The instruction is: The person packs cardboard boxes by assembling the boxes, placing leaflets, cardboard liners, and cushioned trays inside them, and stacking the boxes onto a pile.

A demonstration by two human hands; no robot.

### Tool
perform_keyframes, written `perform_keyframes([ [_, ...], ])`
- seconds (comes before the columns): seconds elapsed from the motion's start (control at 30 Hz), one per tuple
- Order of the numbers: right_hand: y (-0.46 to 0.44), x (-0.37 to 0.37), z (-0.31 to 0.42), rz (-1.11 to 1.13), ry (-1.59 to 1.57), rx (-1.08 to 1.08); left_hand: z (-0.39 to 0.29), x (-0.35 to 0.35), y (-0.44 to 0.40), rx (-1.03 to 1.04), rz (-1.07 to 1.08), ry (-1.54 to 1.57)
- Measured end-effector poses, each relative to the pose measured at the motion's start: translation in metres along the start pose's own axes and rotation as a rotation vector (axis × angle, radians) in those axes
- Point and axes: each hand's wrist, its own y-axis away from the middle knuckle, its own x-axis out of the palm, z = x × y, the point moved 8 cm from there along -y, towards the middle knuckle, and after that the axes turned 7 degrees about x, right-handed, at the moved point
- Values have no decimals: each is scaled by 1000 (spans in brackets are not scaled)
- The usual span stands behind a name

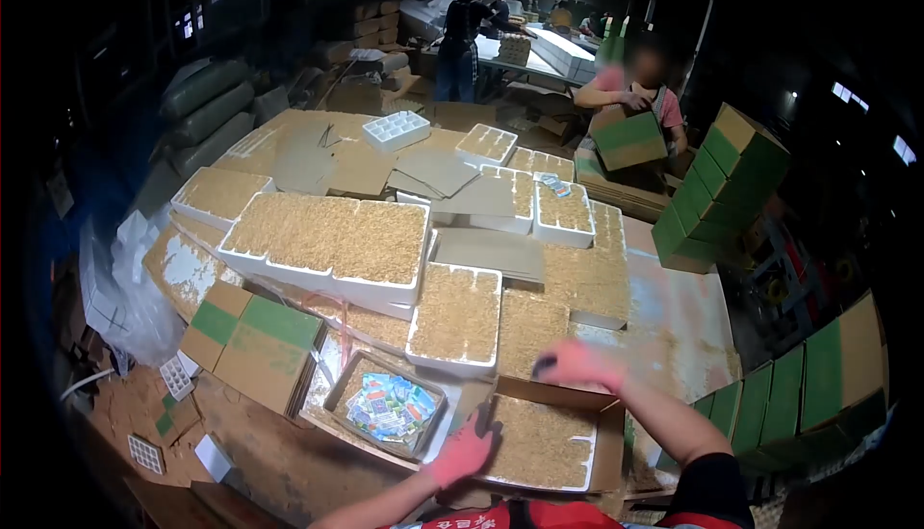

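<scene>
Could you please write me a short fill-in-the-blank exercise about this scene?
The gloves on the wearer's left hand and right hand are mostly ____.
The colourful packets lie nearer the wearer's ____ hand.
The tall stack of cartons at the right is brown and ____.
Missing words: pink; left; green.
</scene>
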Motion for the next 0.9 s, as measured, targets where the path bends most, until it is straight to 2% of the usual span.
perform_keyframes([
  [0.03,-50,-16,-49,-228,22,199,9,5,-3,0,14,25],
  [0.07,-78,-40,-60,-444,243,304,19,9,-3,-4,28,49],
  [0.1,-119,-43,-85,-512,465,258,12,1,2,65,57,132],
  [0.13,-150,-48,-94,-540,623,320,41,8,4,55,73,163],
  [0.17,-182,-40,-99,-546,776,364,55,-7,9,133,-35,118],
  [0.2,-222,-21,-134,-640,844,310,68,-20,28,178,-139,70],
  [0.23,-251,6,-170,-720,892,256,72,-53,48,43,-269,27],
  [0.27,-262,14,-172,-610,814,227,70,-96,59,-84,-378,-31],
  [0.33,-264,-3,-161,-569,784,255,113,-151,66,-214,-523,-113],
  [0.4,-242,-34,-149,-567,772,273,152,-165,50,-188,-491,-287],
  [0.43,-227,-54,-138,-616,762,275,156,-166,34,-142,-465,-453],
  [0.47,-214,-60,-123,-566,771,248,156,-166,14,-89,-443,-619],
  [0.53,-170,-57,-100,-463,792,208,178,-168,-11,-181,-449,-721],
  [0.6,-138,-70,-87,-474,748,182,187,-162,-16,-198,-455,-775],
  [0.63,-118,-71,-82,-477,715,172,204,-159,-19,-225,-397,-753],
  [0.67,-90,-77,-61,-530,617,167,219,-157,-18,-161,-477,-698],
  [0.73,-35,-90,-16,-647,426,145,244,-162,-16,-258,-453,-464],
  [0.8,-16,-73,-36,-610,428,106,266,-164,-17,-189,-492,-415],
  [0.9,-13,-67,-74,-717,498,222,258,-173,-14,-197,-454,-332],
])
